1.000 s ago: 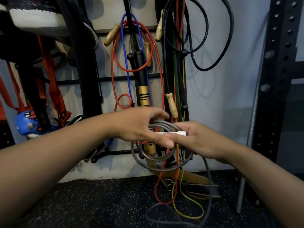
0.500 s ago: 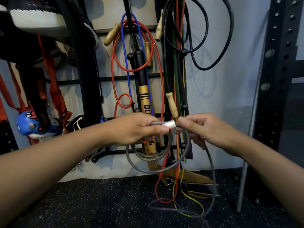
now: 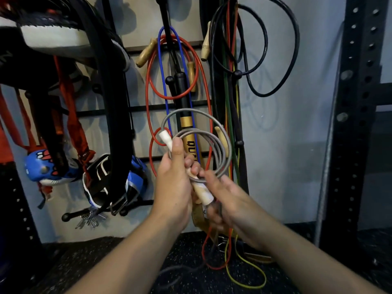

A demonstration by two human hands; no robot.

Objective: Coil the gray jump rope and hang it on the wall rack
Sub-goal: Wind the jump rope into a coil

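Observation:
The gray jump rope (image 3: 220, 145) is wound in several loops, standing upright in front of the wall rack (image 3: 169, 107). My left hand (image 3: 172, 187) grips the coil and one white handle (image 3: 165, 139), which sticks up past my thumb. A second pale handle (image 3: 203, 193) points down between my hands. My right hand (image 3: 231, 202) is just below the coil, fingers curled round the gray rope where it runs down from the coil. The loose tail of the rope (image 3: 174, 270) trails on the floor.
On the rack's pegs hang a red rope (image 3: 148, 85), a blue rope (image 3: 161, 81), black cords (image 3: 294, 49), colored bands (image 3: 230, 115) and wooden handles. Black belts, a blue glove (image 3: 40, 166) and straps hang at left. A black perforated steel upright (image 3: 356, 124) stands at right.
The coil has turned from hanging below my hands to standing upright above them. My left hand rose with it; my right hand dropped lower along the rope.

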